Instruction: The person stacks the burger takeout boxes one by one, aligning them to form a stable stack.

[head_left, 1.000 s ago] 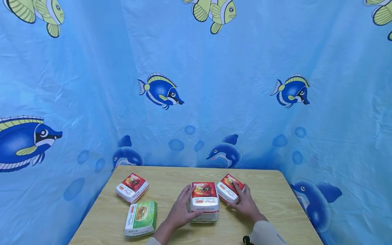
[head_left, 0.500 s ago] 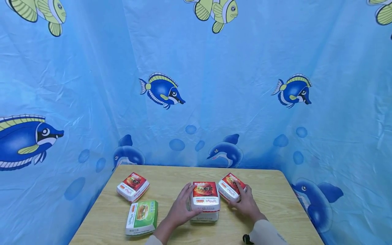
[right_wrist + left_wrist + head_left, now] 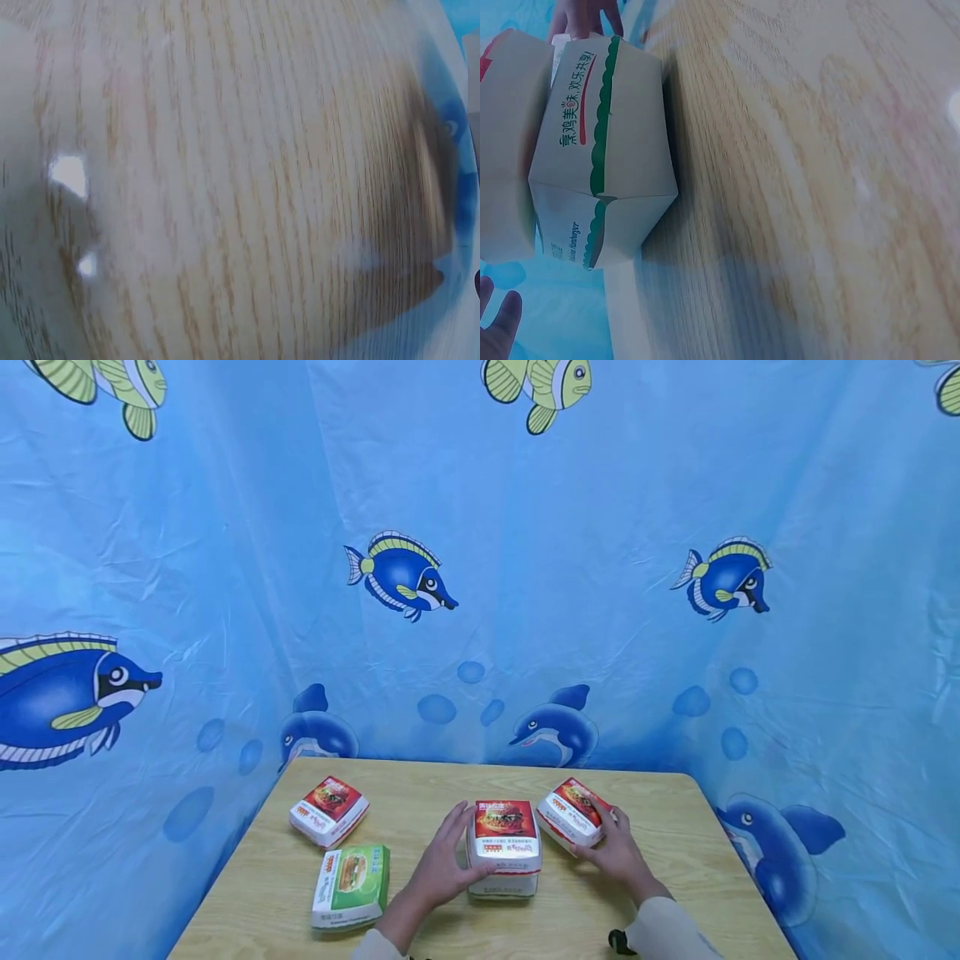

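Observation:
Near the middle of the table a red-and-white hamburger box (image 3: 503, 839) sits on top of a second box (image 3: 504, 886), whose green scalloped trim (image 3: 600, 142) shows in the left wrist view. My left hand (image 3: 444, 864) holds the upper box from its left side, thumb across the front and fingers at the back left corner. To the right of this stack, my right hand (image 3: 617, 847) grips another red-and-white hamburger box (image 3: 570, 814), turned at an angle, its fingers over the right side. The right wrist view shows mostly tabletop, with that hand largely out of frame.
On the left of the wooden table (image 3: 420, 785) lie a red-and-white hamburger box (image 3: 330, 812) and, nearer me, a green-and-white one (image 3: 351, 887). A blue curtain (image 3: 480, 568) printed with fish and dolphins encloses the table's back and sides.
The whole head view has shifted slightly upward and right. My right hand and its box have moved a little to the right; the left hand stays at the stack.

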The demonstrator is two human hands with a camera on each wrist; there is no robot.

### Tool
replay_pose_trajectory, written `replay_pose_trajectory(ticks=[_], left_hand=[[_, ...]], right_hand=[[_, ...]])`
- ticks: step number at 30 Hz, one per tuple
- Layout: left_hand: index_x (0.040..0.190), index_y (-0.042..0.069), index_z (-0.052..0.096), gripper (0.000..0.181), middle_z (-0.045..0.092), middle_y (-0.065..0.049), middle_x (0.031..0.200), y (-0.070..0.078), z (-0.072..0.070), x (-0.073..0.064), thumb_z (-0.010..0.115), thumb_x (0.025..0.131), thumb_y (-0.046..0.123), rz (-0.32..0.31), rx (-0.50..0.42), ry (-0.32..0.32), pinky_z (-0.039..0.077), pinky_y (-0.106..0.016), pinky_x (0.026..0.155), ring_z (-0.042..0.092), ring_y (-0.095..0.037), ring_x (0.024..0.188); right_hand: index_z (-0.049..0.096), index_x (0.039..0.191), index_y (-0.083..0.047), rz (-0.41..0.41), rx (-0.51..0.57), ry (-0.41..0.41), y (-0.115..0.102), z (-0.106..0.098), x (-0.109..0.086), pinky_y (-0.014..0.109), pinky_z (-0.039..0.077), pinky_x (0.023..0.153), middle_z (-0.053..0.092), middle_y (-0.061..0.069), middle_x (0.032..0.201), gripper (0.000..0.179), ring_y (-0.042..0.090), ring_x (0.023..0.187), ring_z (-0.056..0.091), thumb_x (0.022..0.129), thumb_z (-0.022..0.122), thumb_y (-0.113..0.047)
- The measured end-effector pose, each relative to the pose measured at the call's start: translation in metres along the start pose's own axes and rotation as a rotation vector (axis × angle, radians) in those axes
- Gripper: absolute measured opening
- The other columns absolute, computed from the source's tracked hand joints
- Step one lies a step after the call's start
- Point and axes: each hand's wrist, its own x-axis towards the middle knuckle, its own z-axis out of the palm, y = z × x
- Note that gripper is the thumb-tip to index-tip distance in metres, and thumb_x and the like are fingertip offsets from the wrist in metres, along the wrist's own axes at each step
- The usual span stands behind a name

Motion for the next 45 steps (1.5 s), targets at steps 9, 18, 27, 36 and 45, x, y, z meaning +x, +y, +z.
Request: replay_pose_trajectory(ticks=[9, 18, 27, 36, 45], left_hand=[[0.154, 0.03, 0.028, 0.095, 0.024, -0.006, 0.158, -0.001, 0.0, -0.002, 0.062, 0.077, 0.073, -0.014, -0.005, -0.006, 0.04, -0.062, 0.097, 0.031, -0.035, 0.139], [0.153, 0.032, 0.029, 0.093, 0.023, -0.002, 0.159, 0.0, -0.001, -0.002, 0.064, 0.077, 0.072, -0.011, -0.016, -0.002, 0.04, -0.061, 0.098, 0.031, -0.032, 0.139], [0.153, 0.03, 0.03, 0.093, 0.024, -0.004, 0.158, 0.0, -0.002, -0.002, 0.064, 0.077, 0.072, -0.007, -0.023, -0.008, 0.04, -0.063, 0.097, 0.03, -0.035, 0.139], [0.153, 0.026, 0.032, 0.096, 0.024, -0.007, 0.158, 0.003, -0.006, 0.002, 0.067, 0.076, 0.07, 0.001, -0.029, -0.002, 0.038, -0.062, 0.099, 0.028, -0.033, 0.14], [0.153, 0.027, 0.031, 0.097, 0.025, -0.003, 0.158, 0.005, -0.007, 0.003, 0.067, 0.075, 0.07, 0.006, -0.036, 0.001, 0.038, -0.061, 0.1, 0.028, -0.032, 0.14]], right_hand=[[0.023, 0.156, -0.023, -0.025, 0.032, -0.004, -0.003, -0.005, -0.004, 0.071, 0.033, 0.097, 0.008, 0.027, 0.154, 0.106, 0.057, 0.131, 0.027, 0.072, 0.083, -0.049], [0.026, 0.154, -0.016, -0.113, 0.029, 0.0, -0.006, -0.023, -0.004, 0.069, 0.034, 0.098, 0.012, 0.028, 0.153, 0.102, 0.056, 0.132, 0.028, 0.074, 0.083, -0.043], [0.027, 0.155, -0.02, -0.141, 0.034, -0.022, -0.017, -0.049, -0.009, 0.069, 0.04, 0.092, 0.013, 0.028, 0.153, 0.105, 0.054, 0.125, 0.038, 0.072, 0.082, -0.051], [0.027, 0.154, -0.028, -0.271, 0.047, 0.051, -0.042, -0.082, -0.001, 0.072, 0.04, 0.088, 0.013, 0.022, 0.156, 0.102, 0.05, 0.127, 0.036, 0.072, 0.083, -0.048], [0.029, 0.153, -0.033, -0.372, 0.089, 0.043, -0.078, -0.083, -0.008, 0.067, 0.046, 0.086, 0.016, 0.016, 0.157, 0.101, 0.046, 0.126, 0.039, 0.07, 0.085, -0.049]])
